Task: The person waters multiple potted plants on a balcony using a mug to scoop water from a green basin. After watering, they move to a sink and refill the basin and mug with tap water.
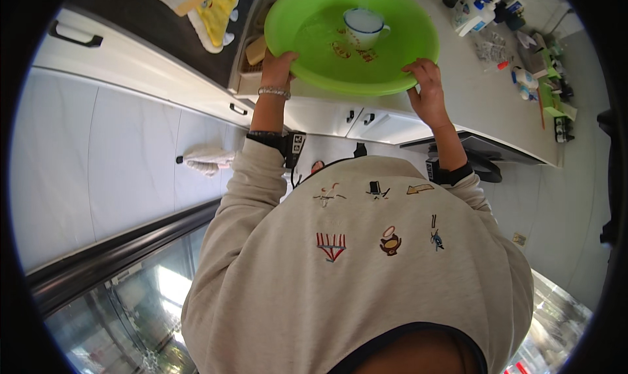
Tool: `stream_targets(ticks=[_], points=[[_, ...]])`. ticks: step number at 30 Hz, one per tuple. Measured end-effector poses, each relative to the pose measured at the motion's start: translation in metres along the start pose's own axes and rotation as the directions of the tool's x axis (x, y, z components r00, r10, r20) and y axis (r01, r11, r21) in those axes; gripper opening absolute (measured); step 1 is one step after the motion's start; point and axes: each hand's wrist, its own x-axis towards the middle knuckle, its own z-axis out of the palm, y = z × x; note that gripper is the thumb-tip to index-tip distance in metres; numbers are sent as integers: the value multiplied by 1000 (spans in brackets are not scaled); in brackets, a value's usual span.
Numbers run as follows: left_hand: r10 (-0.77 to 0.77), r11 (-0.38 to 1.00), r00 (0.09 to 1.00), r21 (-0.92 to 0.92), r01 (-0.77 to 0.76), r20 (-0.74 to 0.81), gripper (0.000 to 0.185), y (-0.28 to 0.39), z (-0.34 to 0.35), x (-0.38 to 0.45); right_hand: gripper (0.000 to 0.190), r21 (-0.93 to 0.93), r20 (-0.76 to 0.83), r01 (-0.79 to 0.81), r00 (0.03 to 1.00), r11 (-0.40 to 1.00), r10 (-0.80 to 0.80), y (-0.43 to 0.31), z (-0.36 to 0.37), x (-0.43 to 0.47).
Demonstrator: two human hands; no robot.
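A large green plastic basin (353,82) is before me at the counter's front edge. My left hand (278,68) grips its near left rim, the thumb lying over the inside. On the near right rim, my right hand (428,90) has its fingers over the edge and its thumb below. Inside the basin stands a white mug (360,39) with a blue rim and a handle, full of whitish liquid. Water appears to lie around it, and red-brown markings show on the basin floor. Whether the basin's underside touches the counter I cannot tell.
The pale countertop (483,96) runs to the right, with pump bottles (475,16) and a white bottle (525,82) along the back. A plastic basket (251,68) sits left of the basin. A yellow cloth (216,18) hangs over the dark surface at left. White cabinets (314,116) are below.
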Motion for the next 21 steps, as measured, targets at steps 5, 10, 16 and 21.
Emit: stream_targets(ticks=[5,10,16,21], points=[[-12,997,1000,-80,12,0,54,2,3,-4,37,-9,14,-11,1000,1000,11,0,1,0],[-32,999,999,-17,32,23,56,6,2,-6,37,-6,16,1,1000,1000,-1,2,1,0],[-24,999,999,-34,25,24,54,4,1,-4,37,-13,26,-3,1000,1000,3,1,0,0],[-22,998,999,-65,23,27,54,3,1,-5,37,-20,25,-6,1000,1000,7,0,0,0]])
